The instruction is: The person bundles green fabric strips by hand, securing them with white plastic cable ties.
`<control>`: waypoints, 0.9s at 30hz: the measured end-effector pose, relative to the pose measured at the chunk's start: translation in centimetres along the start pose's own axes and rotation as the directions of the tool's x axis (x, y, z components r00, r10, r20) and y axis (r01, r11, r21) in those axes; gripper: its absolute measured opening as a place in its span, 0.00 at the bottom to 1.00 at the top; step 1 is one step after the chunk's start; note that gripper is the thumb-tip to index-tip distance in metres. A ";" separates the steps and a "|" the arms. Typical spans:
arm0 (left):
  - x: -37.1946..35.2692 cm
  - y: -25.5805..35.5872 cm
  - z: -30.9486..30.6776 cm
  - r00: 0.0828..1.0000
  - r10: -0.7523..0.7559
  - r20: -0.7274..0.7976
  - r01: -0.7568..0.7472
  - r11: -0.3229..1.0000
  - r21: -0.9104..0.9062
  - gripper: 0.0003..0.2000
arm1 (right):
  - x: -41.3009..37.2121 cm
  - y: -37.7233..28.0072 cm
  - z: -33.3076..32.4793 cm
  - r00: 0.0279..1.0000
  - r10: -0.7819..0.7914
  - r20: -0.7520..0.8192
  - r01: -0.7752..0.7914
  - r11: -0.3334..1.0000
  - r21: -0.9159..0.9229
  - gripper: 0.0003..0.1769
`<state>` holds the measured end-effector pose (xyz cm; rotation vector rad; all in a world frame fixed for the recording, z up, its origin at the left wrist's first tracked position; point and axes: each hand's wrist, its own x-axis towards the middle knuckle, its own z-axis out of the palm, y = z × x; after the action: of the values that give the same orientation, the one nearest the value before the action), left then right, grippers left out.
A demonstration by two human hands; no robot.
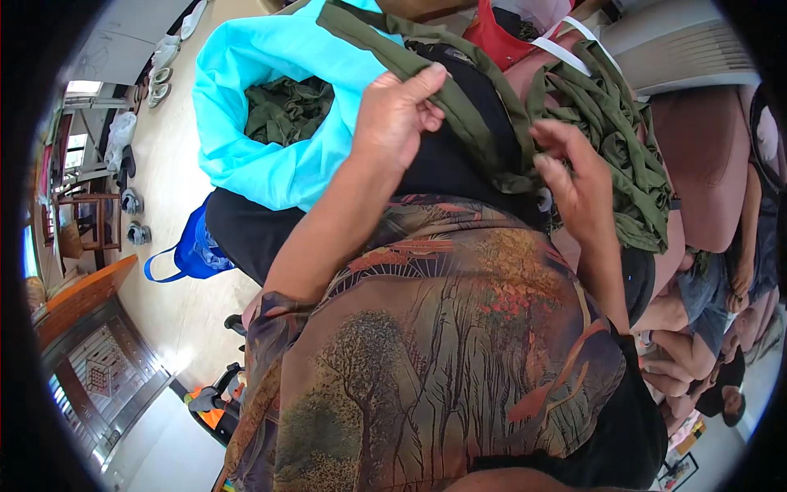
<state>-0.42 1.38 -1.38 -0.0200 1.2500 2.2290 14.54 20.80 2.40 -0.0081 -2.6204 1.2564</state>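
My left hand is closed on a long olive green fabric strip, pinching it between thumb and fingers. The strip runs up to the top of the view and loops down over my dark-clad lap. Right of the strip's lower part, my right hand has its fingers apart; whether they touch the strip is unclear. A bright cyan bag stands open at the upper left, with crumpled green fabric inside. More green strips lie in a heap beyond my right hand.
A red bag with white handles lies at the top. A blue bag rests on the floor at the left, and shoes line the floor's far side. Other people sit at the right beside a brown seat.
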 end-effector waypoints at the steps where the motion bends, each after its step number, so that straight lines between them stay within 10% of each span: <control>1: -0.5 -0.5 0.6 1.000 -0.005 -0.006 0.005 0.999 0.032 0.06 | 0.9 -0.1 0.7 0.999 0.053 -0.001 -0.052 0.989 0.141 0.21; 10: -3.5 -0.4 -0.5 0.947 -0.312 0.075 0.302 0.946 0.117 0.20 | -0.2 0.2 1.2 0.954 0.211 0.214 -0.241 0.963 0.121 0.07; 15: -1.7 -1.5 -3.3 0.952 -0.236 0.197 0.272 0.945 -0.180 0.16 | -4.1 1.6 -0.7 0.956 0.225 0.189 -0.255 0.955 0.150 0.07; 27: -2.2 -4.8 2.9 0.875 -0.451 0.178 0.404 0.881 0.247 0.12 | -5.5 -2.2 -0.7 0.948 0.301 0.101 -0.308 0.950 0.053 0.19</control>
<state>4.50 4.54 -2.85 0.0361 1.2004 1.6633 20.23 19.37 3.32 -0.3662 -2.7301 1.4753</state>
